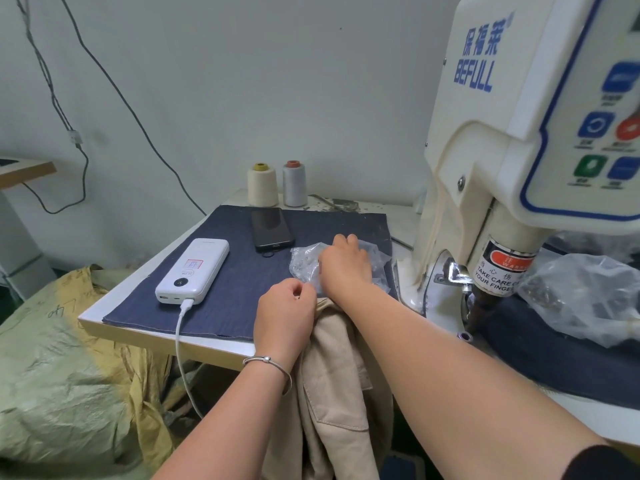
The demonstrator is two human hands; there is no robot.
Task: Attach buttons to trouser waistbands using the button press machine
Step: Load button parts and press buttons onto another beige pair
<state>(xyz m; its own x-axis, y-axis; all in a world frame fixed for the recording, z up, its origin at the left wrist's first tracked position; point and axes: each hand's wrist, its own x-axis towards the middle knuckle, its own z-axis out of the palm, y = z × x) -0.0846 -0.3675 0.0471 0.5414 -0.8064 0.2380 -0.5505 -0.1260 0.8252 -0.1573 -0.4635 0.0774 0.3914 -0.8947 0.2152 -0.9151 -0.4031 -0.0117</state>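
At the far right stands my cream button press machine, blue lettering on its housing, its dark punch head pointing down near the right edge. Left of it lies the white tabletop under a dark blue denim mat. Over the near edge of the tabletop hang the beige corduroy trousers, their long axis running from the mat's near edge down toward me, the waistband end uppermost.

My right hand reaches farthest, fingers curled down into a crumpled clear plastic bag of small metal buttons on the mat; whether its grip has closed on a button I cannot tell, the fingertips being hidden. My left hand, a thin silver bangle at the wrist, is nearer me and pinches the top of the trousers just beside the bag.

The punch lies to the right of both hands, so button and waistband must travel rightward, the right hand being closer.

Smaller items: a white power bank, a black phone, two thread cones.
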